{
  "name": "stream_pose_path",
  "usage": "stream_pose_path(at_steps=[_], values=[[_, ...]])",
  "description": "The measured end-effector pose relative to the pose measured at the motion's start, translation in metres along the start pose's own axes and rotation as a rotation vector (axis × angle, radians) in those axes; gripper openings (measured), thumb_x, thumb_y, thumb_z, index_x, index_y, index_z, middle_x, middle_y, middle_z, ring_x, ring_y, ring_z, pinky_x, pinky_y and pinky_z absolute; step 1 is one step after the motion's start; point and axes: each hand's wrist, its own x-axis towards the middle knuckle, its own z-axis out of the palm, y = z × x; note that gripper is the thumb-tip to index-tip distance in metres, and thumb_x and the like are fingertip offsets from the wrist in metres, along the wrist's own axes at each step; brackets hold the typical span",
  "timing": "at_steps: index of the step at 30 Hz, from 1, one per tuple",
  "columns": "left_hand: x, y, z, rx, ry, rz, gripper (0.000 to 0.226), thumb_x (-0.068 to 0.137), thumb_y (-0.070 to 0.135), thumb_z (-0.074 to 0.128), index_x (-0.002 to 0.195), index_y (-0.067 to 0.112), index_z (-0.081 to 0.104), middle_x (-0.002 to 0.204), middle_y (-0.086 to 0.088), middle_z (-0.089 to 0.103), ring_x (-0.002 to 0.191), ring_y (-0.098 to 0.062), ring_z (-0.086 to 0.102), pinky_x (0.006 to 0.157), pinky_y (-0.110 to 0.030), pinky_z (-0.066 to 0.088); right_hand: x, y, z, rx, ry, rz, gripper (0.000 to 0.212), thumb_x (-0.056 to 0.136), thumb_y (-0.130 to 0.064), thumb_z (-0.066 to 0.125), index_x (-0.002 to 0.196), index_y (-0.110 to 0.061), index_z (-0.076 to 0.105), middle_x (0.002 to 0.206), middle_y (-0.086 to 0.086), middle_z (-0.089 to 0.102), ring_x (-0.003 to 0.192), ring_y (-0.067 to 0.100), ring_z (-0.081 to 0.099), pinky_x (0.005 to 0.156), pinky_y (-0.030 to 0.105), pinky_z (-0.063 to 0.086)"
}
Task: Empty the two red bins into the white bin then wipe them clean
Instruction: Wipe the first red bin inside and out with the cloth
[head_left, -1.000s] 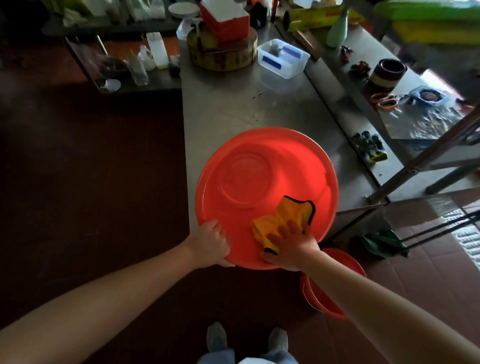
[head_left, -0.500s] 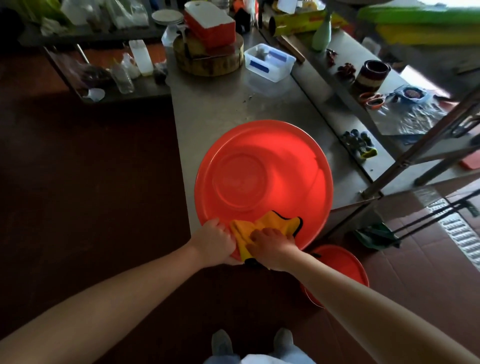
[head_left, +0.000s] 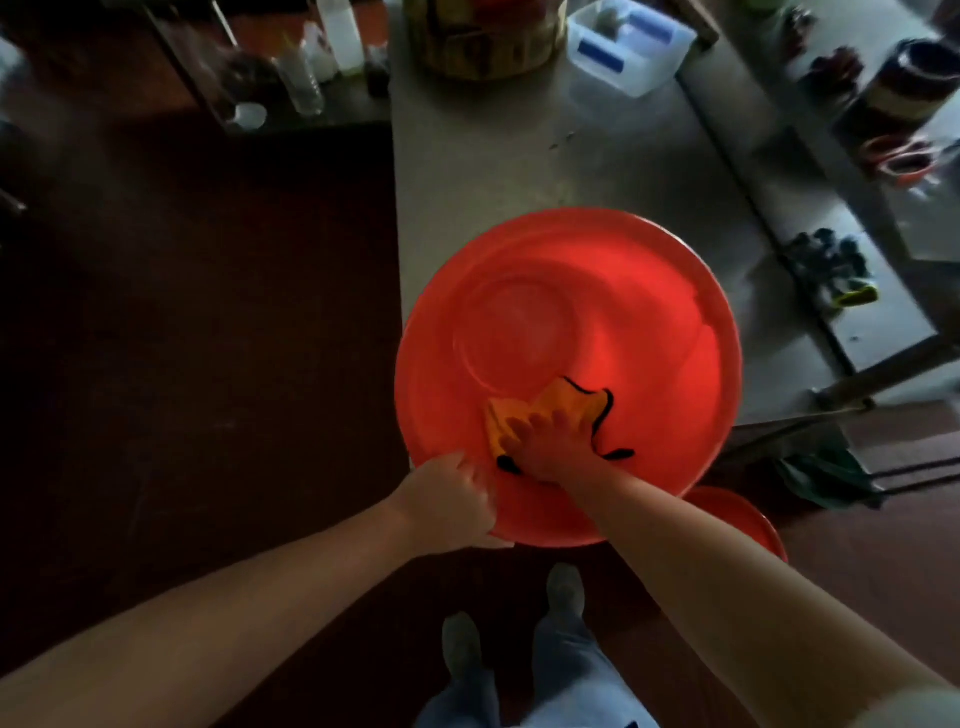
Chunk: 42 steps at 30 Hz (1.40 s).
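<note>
2nd bin (head_left: 744, 520) mostly hidden. L hand (head_left: 448, 494) grips red bin (head_left: 566, 291) rim; R hand (head_left: 551, 442) flat on cloth (head_left: 571, 402), moved inward.

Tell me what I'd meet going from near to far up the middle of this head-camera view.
Shoes → left hand, gripping the near rim of the red bin → right hand, pressing the yellow cloth inside that bin → bare steel table → clear plastic box.

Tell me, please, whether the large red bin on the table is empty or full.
Empty: the large red bin shows a bare floor and walls; only the orange cloth lies inside, pressed under the right hand.
</note>
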Motion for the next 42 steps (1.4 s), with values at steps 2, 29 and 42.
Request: stream_pose_path(at_steps=[2,29,42], values=[[0.002,0.001,0.002,-0.019,0.013,-0.009,0.066,0.09,0.078,0.04,0.059,0.026,0.067,0.061,0.008,0.065,0.055,-0.013,0.06,0.063,-0.022,0.048,0.021,0.006,-0.001,-0.003,-0.033,-0.025,0.053,0.102,-0.058,0.02,0.151,-0.041,0.031,0.159,0.005,0.03,0.147,0.042,0.02,0.109,0.078,0.002],[0.015,-0.003,-0.015,-0.084,-0.185,0.156,0.07,0.096,0.073,0.032,0.058,0.015,0.039,0.063,-0.001,0.061,0.05,-0.018,0.05,0.061,-0.032,0.04,-0.111,0.019,0.01,-0.071,-0.101,0.006,0.068,0.096,-0.071,0.018,0.158,-0.045,0.005,0.168,-0.006,0.008,0.152,0.036,0.005,0.111,0.075,0.004],[0.024,0.007,-0.023,-0.073,-0.337,0.171,0.068,0.101,0.066,0.028,0.077,0.015,0.064,0.078,-0.003,0.068,0.07,-0.021,0.065,0.074,-0.034,0.047,-0.032,0.042,0.016,-0.084,0.102,0.009,0.055,0.102,-0.06,0.025,0.151,-0.039,0.032,0.155,0.001,0.033,0.146,0.038,0.019,0.113,0.071,0.016]])
